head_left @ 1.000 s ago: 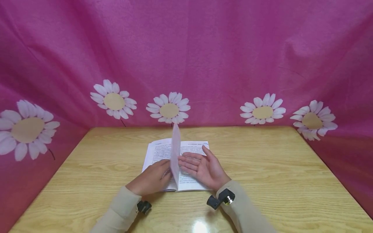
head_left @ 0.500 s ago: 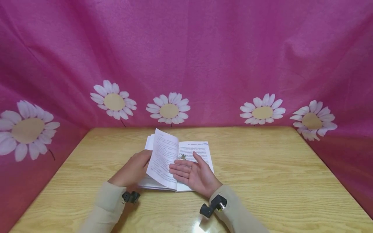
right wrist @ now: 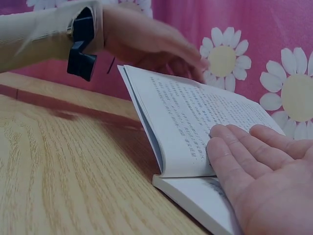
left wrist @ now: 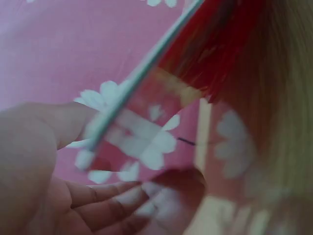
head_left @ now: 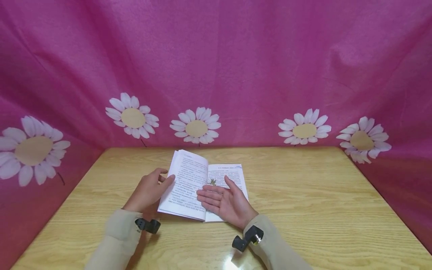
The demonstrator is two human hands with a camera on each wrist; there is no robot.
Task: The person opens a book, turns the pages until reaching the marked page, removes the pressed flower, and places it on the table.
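Note:
An open book [head_left: 183, 187] with printed pages lies on the table, its left half tilted up off the wood. At that half's outer edge is my left hand [head_left: 145, 191], thumb over the page side and fingers on the cover side. The left wrist view shows the thumb [left wrist: 68, 120] against the edge and the fingers [left wrist: 107, 210] loosely bent beneath a shiny, reflecting red cover [left wrist: 215, 49]. My right hand [head_left: 229, 204] lies palm up over the right page [head_left: 224, 172], fingers straight and their tips near the gutter. A small green leafy shape [head_left: 213, 182] shows just above those fingers.
The wooden table [head_left: 320, 206] runs out on both sides of the book. A pink curtain [head_left: 249, 75] with white daisies hangs behind and along the sides. Each wrist carries a small black camera mount [head_left: 248, 239].
The upright leaf has turned over to the left. My left hand has moved left to the outer edge, and the left half has risen. My right hand has shifted slightly left and nearer.

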